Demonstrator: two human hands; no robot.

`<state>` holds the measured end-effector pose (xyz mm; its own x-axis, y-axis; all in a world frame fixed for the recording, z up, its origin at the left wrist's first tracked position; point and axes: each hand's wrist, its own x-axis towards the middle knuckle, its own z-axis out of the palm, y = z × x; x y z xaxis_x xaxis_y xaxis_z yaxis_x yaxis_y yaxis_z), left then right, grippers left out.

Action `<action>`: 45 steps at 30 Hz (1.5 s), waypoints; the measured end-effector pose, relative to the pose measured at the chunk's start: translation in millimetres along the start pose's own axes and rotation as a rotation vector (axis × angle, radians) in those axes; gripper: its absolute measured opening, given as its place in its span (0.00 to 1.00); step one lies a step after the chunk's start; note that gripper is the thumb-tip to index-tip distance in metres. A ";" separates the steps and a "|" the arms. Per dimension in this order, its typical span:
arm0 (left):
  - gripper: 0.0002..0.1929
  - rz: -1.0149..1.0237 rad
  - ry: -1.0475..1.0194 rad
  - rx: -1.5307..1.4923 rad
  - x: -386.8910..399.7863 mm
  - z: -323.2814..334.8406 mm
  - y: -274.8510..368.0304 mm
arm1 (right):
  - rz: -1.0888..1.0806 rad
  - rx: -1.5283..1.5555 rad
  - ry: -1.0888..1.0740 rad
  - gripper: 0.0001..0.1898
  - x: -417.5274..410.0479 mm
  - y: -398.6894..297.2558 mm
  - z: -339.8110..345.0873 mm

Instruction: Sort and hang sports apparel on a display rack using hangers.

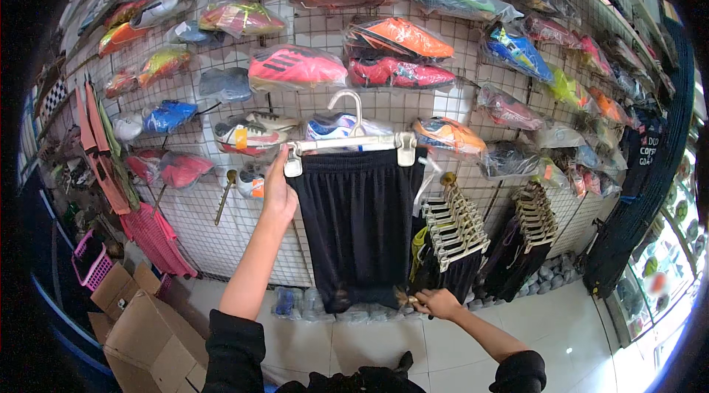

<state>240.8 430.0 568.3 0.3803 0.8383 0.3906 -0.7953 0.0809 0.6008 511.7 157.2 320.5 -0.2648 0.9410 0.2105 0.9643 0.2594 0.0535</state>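
Black shorts (360,221) hang by the waistband from a white plastic clip hanger (349,143), held up in front of a wire grid wall. My left hand (281,193) grips the hanger's left end, beside its clip. Low on the right, my right hand (437,303) is closed around the handle of a small brush-like tool (407,299), whose head is at the lower right hem of the shorts. The head is blurred, so its exact kind cannot be told.
Plastic-wrapped sports shoes (298,67) cover the wire grid (243,238). More shorts hang on stacked clip hangers (454,227) at right. An open cardboard box (155,337) and a pink basket (94,263) stand lower left. Wrapped bundles line the wall's foot. A glass display case is far right.
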 end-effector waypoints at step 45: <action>0.23 -0.568 -0.008 -0.344 -86.0 -37.2 -107.7 | 0.491 0.750 0.748 0.11 103.1 -89.8 -64.8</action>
<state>276.2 369.2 444.1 0.7869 0.6112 0.0847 -0.5755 0.6774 0.4582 398.1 216.9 400.6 0.4454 0.6783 0.5844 0.6517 0.2020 -0.7311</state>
